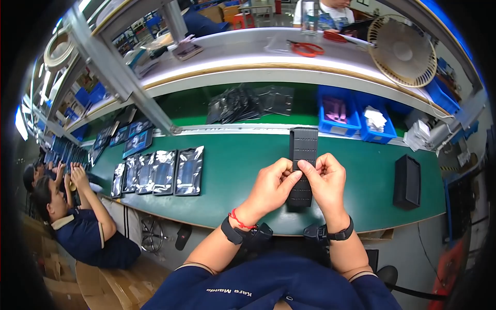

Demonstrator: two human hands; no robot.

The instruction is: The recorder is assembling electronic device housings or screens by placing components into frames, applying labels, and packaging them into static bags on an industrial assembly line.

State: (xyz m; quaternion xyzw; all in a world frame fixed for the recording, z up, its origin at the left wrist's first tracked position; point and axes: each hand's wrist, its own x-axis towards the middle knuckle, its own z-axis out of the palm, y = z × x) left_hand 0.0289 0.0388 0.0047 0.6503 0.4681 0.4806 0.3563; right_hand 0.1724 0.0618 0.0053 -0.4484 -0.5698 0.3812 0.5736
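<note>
A long black slotted piece (pixel 304 142), with rows of small notches across its face, stands lengthwise before me over the green table. My left hand (pixel 271 187) grips its left edge, thumb laid on the front. On the opposite edge my right hand (pixel 326 182) is closed, its thumb also pressing the face near the middle. Both thumbs come close together there. My fingertips behind the piece are hidden. At the right end of the table sits a black open-topped tray (pixel 407 182) of similar length.
Several shiny clear-wrapped black packs (pixel 189 171) lie in a row at left. Blue bins, one with pink packets (pixel 335 111) and one with white pieces (pixel 375 120), stand at the back. Black plastic bags (pixel 235 103) lie under the shelf. A fan (pixel 403 50) stands above. A co-worker (pixel 85 222) sits at left.
</note>
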